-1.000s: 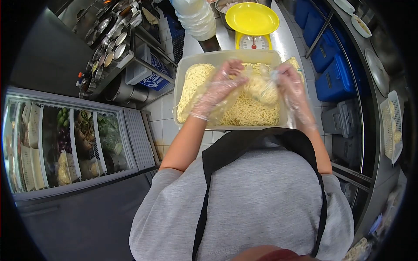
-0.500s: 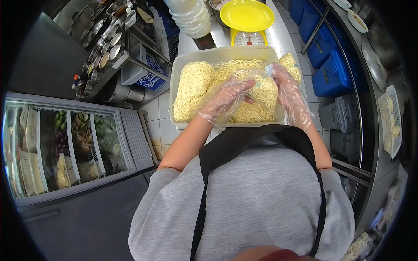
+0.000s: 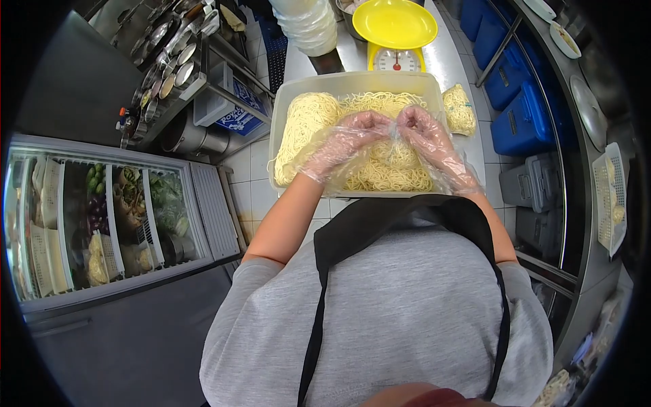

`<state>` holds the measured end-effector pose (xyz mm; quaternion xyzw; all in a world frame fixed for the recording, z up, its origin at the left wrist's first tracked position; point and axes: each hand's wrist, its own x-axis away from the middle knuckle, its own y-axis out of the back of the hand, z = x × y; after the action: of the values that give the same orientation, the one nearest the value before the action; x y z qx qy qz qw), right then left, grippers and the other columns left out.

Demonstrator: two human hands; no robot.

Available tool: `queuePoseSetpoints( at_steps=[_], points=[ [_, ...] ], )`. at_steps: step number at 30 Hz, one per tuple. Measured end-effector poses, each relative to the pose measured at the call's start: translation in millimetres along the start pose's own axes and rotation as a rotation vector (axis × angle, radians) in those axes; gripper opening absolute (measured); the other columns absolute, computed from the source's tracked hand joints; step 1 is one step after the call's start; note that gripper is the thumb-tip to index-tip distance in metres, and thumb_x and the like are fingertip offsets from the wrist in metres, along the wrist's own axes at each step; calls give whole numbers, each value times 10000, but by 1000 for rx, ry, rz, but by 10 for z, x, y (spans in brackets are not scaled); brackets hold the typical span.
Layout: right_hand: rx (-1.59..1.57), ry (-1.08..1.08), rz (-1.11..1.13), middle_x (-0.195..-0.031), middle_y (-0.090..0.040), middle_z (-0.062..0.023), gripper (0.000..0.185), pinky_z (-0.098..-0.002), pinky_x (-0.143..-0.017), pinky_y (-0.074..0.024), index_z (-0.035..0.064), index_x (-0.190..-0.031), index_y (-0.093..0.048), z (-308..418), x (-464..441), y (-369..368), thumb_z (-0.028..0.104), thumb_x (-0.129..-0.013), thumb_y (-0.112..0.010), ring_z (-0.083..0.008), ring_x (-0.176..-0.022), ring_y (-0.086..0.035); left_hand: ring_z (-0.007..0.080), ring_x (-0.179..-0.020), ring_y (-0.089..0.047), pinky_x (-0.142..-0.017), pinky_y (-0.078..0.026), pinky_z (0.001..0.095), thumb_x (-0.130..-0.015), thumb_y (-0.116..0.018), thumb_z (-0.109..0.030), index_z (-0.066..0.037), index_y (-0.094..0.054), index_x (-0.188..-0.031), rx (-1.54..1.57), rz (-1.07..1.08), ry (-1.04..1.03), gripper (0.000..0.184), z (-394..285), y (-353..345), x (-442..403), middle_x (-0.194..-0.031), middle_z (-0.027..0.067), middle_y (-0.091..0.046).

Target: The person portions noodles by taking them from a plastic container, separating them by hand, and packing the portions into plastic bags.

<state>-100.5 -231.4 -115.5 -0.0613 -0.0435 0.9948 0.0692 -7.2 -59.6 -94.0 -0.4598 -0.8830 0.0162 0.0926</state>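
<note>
A clear plastic bag of noodles [image 3: 395,153] hangs over the tub, its gathered top between my hands. My left hand [image 3: 351,141], in a clear plastic glove, is closed with its fingertips on the bag's top from the left. From the right, my gloved right hand [image 3: 428,140] pinches the same gathered top. Below them is a translucent plastic tub [image 3: 277,129] of pale yellow noodles. A large mound of noodles [image 3: 306,129] fills the tub's left side, and looser noodles [image 3: 386,180] lie in the middle and right.
A filled noodle bag [image 3: 460,110] lies right of the tub on the steel table [image 3: 469,74]. Behind stand a yellow dial scale [image 3: 397,60] with a yellow pan [image 3: 395,24] and stacked plastic-wrapped containers [image 3: 306,27]. A glass-topped fridge [image 3: 196,203] is at left, blue bins [image 3: 522,115] at right.
My hands have come together at the bag's top. The left hand has moved up from the bag's side, and the bag now hangs more centrally between them.
</note>
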Motion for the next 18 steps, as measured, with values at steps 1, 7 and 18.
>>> queuePoseSetpoints(
  at_steps=[1,7,18],
  points=[
    [6,-10,10,-856,-488,29,88,-209,-733,-388,64,-918,-530,19,0,-19,28,-850,-573,-52,-811,-449,116,-897,-571,-824,-459,264,-833,-629,-82,-1,-592,-1002,9,2,-11,191,18,6,-3,-961,53,-616],
    [-13,-26,10,-831,-488,31,111,-210,-702,-393,61,-913,-537,10,0,0,40,-832,-609,-52,-779,-452,104,-892,-556,-817,-453,247,-856,-612,-102,-31,-583,-975,-101,-20,-4,141,128,6,-123,-928,21,-596],
    [-105,-107,-61,-790,-473,38,106,-206,-687,-391,73,-850,-525,136,23,-75,61,-808,-623,-49,-745,-437,134,-847,-539,-778,-441,284,-874,-604,-210,-7,-542,-997,-614,-295,-109,245,-5,-365,11,-904,58,-573]
  ],
)
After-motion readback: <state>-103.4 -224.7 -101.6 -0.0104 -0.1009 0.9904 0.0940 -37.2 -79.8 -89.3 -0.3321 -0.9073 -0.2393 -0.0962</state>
